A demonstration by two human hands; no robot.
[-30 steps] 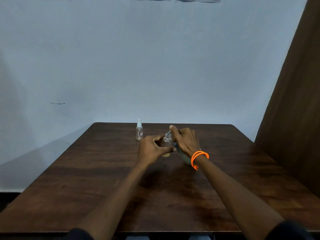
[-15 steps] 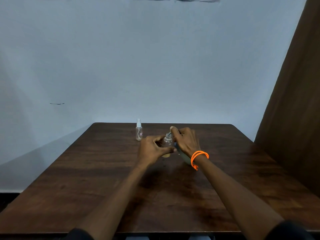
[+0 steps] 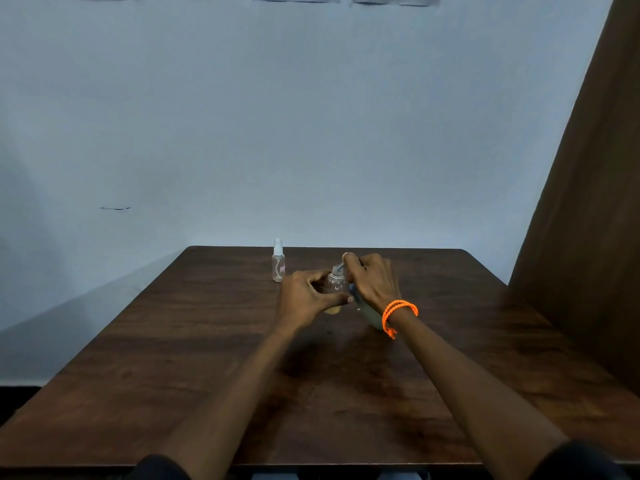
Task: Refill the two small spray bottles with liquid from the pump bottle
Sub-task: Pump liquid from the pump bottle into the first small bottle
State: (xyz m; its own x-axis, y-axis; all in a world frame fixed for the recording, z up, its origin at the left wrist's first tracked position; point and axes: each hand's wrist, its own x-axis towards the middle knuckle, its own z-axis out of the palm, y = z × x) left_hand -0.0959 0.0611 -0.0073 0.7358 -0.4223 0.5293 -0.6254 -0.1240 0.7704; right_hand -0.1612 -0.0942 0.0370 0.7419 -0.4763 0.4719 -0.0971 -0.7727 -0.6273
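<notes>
The left hand point(image 3: 308, 294) grasps the upright small bottle point(image 3: 335, 284), its open neck just under the pump spout the right hand point(image 3: 372, 282) clasps.

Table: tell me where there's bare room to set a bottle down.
The table is bare left of the left hand, right of the right hand, and along the near edge beside the forearms. Crowded at far centre: capped spray bottle, held bottle.

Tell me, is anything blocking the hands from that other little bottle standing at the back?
Nothing visible does. The capped spray bottle stands alone on bare table, just beyond the left hand.
</notes>
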